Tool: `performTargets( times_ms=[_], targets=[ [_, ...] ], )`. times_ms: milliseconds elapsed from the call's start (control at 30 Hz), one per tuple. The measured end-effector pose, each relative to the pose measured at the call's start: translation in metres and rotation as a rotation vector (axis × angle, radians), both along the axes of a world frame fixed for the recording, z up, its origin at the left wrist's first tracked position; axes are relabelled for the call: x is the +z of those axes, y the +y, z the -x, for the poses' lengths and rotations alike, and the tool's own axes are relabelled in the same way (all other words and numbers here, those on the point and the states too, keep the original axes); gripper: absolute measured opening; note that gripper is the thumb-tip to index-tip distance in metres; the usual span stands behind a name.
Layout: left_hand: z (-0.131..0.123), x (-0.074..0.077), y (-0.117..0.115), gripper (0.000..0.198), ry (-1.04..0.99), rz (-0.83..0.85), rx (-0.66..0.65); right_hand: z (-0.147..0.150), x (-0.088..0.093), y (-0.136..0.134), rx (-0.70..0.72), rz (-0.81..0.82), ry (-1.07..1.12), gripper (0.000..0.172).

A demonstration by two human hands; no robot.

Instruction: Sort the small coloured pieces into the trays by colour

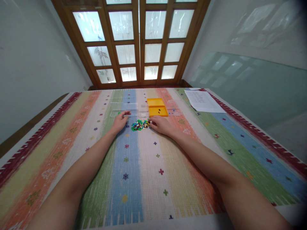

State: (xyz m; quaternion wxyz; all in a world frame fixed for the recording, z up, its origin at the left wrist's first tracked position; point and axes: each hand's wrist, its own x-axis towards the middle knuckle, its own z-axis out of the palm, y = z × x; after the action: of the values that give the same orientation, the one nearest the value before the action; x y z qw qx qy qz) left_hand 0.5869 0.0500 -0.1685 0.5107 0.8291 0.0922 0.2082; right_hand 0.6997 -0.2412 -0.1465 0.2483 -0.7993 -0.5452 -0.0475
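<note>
Clear plastic catches the light at the left of the row on your striped tablecloth point(148, 179), where a transparent case point(120, 105) lies with a small green piece point(119, 113) inside. Your left hand point(120, 120) is at the case's near edge, half open with fingers loosely bent; whether a piece sits between the fingertips, you cannot tell from this view. Just to its right, small pieces point(137, 125) in green, blue, white, brown and yellow lie heaped between your hands. Behind the heap, an open yellow box point(155, 102) holds a few dark pieces point(159, 111). Your right hand point(160, 124) curls at the heap's right edge, fingertips at the pieces; any grip is too small to make out. Beyond it, blue bits point(173, 110) dot a clear tray point(177, 111), and printed paper point(203, 101) lies farther right.
</note>
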Motion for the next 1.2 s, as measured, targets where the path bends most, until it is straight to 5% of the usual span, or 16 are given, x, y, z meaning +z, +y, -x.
performTargets(
  times_ms=[533, 1200],
  targets=[
    [0.011, 0.011, -0.012, 0.031, 0.018, -0.486, -0.107, -0.001, -0.005, 0.002, 0.023, -0.01, 0.031, 0.014],
    [0.012, 0.013, -0.012, 0.046, -0.056, -0.628, -0.325, -0.004, -0.006, 0.001, 0.03, -0.044, 0.06, 0.016]
  ],
)
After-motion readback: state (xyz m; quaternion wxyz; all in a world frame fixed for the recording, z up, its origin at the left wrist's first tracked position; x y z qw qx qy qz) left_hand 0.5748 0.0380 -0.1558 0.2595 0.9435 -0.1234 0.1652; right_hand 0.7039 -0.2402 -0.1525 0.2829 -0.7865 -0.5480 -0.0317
